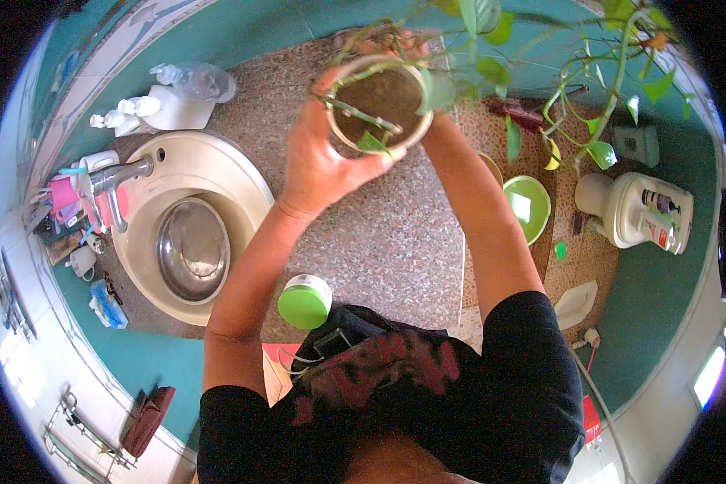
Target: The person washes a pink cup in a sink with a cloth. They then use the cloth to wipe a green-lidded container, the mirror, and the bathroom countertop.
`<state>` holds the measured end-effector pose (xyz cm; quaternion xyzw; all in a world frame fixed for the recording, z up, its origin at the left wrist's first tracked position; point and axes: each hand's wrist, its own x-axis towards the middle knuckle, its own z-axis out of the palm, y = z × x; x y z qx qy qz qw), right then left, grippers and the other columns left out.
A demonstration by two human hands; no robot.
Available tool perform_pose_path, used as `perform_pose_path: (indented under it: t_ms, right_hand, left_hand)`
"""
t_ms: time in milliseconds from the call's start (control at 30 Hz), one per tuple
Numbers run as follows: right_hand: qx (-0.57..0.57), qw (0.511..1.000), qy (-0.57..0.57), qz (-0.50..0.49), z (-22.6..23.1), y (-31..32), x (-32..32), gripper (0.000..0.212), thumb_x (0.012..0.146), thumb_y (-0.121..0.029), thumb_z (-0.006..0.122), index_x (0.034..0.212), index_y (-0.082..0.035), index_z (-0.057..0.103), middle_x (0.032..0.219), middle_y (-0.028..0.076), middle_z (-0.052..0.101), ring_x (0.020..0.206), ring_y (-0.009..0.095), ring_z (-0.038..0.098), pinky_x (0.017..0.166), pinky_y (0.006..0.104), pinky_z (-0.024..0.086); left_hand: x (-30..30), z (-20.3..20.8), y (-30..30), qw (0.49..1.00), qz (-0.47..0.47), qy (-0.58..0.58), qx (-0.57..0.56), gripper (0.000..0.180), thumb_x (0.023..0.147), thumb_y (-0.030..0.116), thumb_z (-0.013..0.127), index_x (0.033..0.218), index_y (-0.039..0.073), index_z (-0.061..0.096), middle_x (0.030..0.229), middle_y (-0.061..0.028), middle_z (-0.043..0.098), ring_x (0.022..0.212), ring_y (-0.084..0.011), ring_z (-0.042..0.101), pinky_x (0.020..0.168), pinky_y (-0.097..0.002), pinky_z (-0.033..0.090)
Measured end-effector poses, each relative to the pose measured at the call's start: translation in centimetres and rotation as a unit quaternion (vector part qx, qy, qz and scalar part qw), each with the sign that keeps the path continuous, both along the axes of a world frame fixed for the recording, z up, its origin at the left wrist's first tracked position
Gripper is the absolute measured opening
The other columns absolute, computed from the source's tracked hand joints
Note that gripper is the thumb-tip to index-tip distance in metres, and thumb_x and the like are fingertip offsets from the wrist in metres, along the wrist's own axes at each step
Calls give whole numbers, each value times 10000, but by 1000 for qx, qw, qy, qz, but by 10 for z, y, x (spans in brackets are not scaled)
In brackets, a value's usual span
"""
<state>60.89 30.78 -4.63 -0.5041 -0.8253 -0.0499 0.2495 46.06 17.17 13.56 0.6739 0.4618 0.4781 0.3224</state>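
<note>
A pale round plant pot [346, 139] with brown soil is lifted above the granite counter [379, 226], its open top facing me. My left hand [319, 161] grips the pot's left side, with the thumb along the near rim. Around the far side reaches my right hand [412, 45]; the pot and leaves hide most of it, but some fingers show at the far edge. A cut-looking stem lies across the soil. Long green vines [569, 105] trail from the pot to the right. Close to my body, a white jar with a green lid [305, 303] sits on the counter.
To the left is a cream sink [254, 189] with a metal basin [194, 250] in it and a tap [121, 177]. Clear and white bottles [194, 82] stand behind it. Beyond the counter's right edge are a green bucket [544, 202] and a toilet [621, 214].
</note>
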Motion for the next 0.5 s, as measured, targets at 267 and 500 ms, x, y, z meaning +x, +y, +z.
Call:
perform_pose_path:
  t_ms: [267,500]
  right_hand:
    - [-40,967,133,-215,15,-45,70,314,790,-209,631,1098,-246,675,1158,49,611,1065,283,530,911,478,381]
    - [-133,990,5,-38,76,-241,88,363,760,-91,584,1062,-278,655,1199,-32,571,1094,234,503,892,443,363]
  left_hand:
    - [0,-23,38,996,49,39,68,690,634,354,871,1178,57,569,1076,-108,644,1000,-239,639,882,-347,514]
    - [25,-79,79,998,51,-25,23,644,665,309,857,1164,30,561,1104,-121,645,996,-224,637,875,-341,500]
